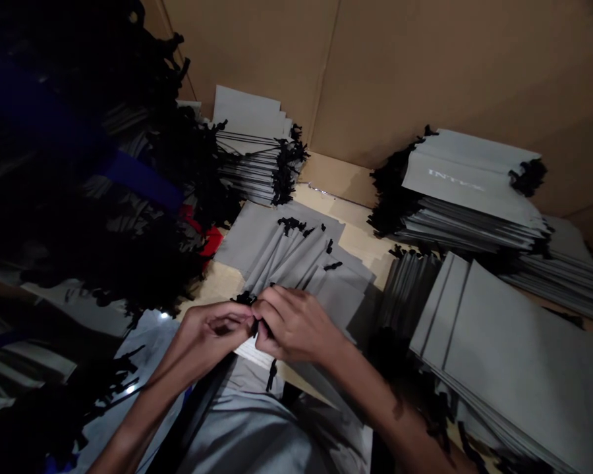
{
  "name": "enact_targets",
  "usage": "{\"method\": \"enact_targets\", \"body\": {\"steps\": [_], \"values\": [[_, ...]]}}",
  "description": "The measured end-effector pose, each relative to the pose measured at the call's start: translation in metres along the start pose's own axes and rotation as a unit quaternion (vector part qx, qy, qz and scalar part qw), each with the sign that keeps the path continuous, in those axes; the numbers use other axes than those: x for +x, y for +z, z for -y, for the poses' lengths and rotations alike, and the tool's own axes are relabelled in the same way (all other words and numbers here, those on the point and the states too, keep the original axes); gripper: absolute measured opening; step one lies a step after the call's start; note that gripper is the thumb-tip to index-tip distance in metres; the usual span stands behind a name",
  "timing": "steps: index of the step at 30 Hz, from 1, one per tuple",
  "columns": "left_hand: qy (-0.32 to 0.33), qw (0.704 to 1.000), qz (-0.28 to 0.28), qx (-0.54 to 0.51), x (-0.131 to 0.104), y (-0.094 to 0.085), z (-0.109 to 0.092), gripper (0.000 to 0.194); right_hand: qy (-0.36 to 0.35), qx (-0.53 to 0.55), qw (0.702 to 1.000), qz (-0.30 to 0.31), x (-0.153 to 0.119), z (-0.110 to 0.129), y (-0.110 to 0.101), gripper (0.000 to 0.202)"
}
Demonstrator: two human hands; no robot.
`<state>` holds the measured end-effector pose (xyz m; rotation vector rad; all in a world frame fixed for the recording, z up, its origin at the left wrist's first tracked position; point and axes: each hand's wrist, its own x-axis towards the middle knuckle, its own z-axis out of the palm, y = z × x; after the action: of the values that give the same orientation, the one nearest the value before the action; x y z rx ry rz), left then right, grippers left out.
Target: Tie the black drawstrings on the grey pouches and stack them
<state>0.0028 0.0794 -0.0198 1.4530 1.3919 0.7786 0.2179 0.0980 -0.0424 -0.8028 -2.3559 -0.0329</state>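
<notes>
Close together at the near edge of the work surface, both my hands pinch a short black cord [255,327]. My left hand [205,332] is closed, thumb and fingertips meeting at the cord. From the other side, my right hand [294,322] has its fingers curled onto the same cord, hiding part of it. Just beyond my fingers lies a fanned bunch of flat grey pouches [289,253] with black cord ends sticking out. Another knotted cord end [271,376] hangs below my right hand.
Stacks of grey pouches stand at the back [250,164], at the back right [474,191] with white lettering, and at the near right [524,368]. A dark heap of pouches with black cords [163,151] fills the left. A cardboard wall [375,79] closes off the back.
</notes>
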Motion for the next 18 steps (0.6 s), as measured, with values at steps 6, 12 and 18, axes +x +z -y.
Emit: {"method": "enact_targets", "body": {"steps": [6, 12, 18], "values": [[0.071, 0.995, -0.007, 0.071, 0.000, -0.008, -0.016, 0.012, 0.024, 0.033, 0.999, -0.003, -0.003, -0.002, -0.002, 0.012], [0.051, 0.998, 0.036, -0.005, 0.003, -0.008, -0.028, 0.020, 0.019, 0.050, 0.998, -0.019, -0.002, -0.003, -0.005, 0.012], [0.056, 0.996, 0.064, 0.001, 0.008, -0.011, -0.032, 0.023, -0.003, 0.037, 0.999, -0.034, -0.001, -0.004, -0.006, 0.014]]}}
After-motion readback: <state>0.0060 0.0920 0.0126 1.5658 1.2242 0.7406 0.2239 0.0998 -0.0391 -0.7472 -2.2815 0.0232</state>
